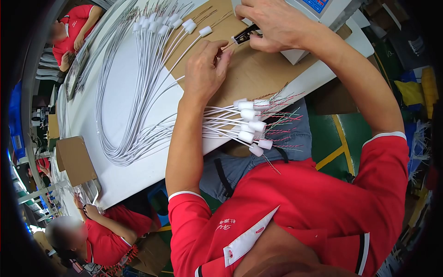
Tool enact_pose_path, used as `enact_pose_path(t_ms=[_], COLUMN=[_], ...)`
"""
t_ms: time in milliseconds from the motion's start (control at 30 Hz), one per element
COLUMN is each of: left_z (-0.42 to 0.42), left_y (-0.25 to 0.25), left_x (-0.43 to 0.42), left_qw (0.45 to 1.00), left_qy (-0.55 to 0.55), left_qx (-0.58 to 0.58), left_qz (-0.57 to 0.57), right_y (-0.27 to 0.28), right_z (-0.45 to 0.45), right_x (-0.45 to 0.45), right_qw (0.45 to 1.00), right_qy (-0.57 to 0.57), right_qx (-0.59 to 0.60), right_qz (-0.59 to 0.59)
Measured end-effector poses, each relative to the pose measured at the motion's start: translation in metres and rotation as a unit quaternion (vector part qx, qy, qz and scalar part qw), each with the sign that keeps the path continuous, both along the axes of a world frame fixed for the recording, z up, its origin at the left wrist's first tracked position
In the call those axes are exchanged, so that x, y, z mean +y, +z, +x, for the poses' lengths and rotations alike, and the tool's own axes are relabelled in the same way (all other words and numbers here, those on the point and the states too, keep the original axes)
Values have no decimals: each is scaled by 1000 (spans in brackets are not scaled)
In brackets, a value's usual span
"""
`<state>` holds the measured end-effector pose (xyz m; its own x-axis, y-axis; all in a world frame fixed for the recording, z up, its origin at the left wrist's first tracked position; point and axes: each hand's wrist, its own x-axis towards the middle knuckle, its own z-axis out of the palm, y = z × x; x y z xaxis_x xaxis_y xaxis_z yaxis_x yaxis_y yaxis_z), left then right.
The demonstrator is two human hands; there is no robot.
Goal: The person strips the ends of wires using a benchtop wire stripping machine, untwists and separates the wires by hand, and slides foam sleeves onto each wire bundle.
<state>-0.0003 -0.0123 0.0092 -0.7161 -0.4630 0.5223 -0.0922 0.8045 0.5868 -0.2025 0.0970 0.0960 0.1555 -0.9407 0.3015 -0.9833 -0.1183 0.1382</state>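
Observation:
My left hand [206, 69] is closed in a pinch over the brown cardboard, around the end of a cable whose thin copper-toned wires [228, 46] show at the fingertips. My right hand [279, 25] is closed around a small black piece with a pale end [244, 34], which meets those wires; I cannot make out its kind. White cables with white cylindrical sleeves [249, 115] and twisted coloured wire ends lie by my left forearm, over the table's near edge. More sleeved cable ends [152, 23] fan out at the far side of the loop.
A white machine with a blue panel [317, 4] stands beyond my right hand. Brown cardboard [258, 69] covers part of the white table [124, 182]. A cardboard box [76, 159] sits at the left edge. Two people in red shirts [108, 235] work to the left.

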Motion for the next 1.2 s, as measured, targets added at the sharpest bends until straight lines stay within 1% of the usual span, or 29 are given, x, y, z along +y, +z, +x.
enact_pose_path(t_ms=[167,233,267,367,433,467,533,567,633,733,833,867,900,933,967,1000,1067,1133,1200], left_z=[9,14,18,31,39,42,46,49,55,62,67,67,67,67,65,64,64,63,61], left_y=[7,6,6,11,11,10,14,17,25,38,42,42,39,33,29,29,30,27,24], left_x=[0,-4,-6,-17,-26,-29,-32,-33,-35,-36,-39,-41,-42,-44,-44,-44,-46,-48,-44], left_qw=[994,992,991,977,972,969,974,976,963,945,933,929,926,923,918,922,926,920,911], left_qy=[-18,-23,-26,-30,-44,-50,-76,-88,-129,-162,-154,-146,-148,-152,-158,-159,-171,-179,-180], left_qx=[-72,-67,-65,-132,-148,-155,-140,-133,-125,-128,-152,-160,-141,-122,-104,-107,-110,-110,-105], left_qz=[85,107,118,162,176,184,161,150,199,254,288,301,316,333,348,336,317,331,356], right_y=[8,10,8,2,3,-1,-9,-10,-8,7,32,40,47,49,50,52,51,48,40], right_z=[4,6,6,5,7,5,0,-2,-2,8,24,33,43,52,60,75,107,137,160], right_x=[3,3,3,-1,-2,-3,-7,-7,-6,-4,12,15,17,22,26,34,48,62,75], right_qw=[1000,999,998,993,990,990,990,991,992,990,998,979,937,913,883,847,770,692,622], right_qy=[-1,-1,-5,-17,-21,-17,-8,-2,7,-22,12,21,28,93,162,247,373,459,514], right_qx=[18,35,57,111,127,128,132,127,117,99,-47,-195,-338,-392,-439,-470,-516,-550,-576], right_qz=[22,29,29,41,66,59,43,44,45,99,47,64,83,56,35,25,46,87,128])
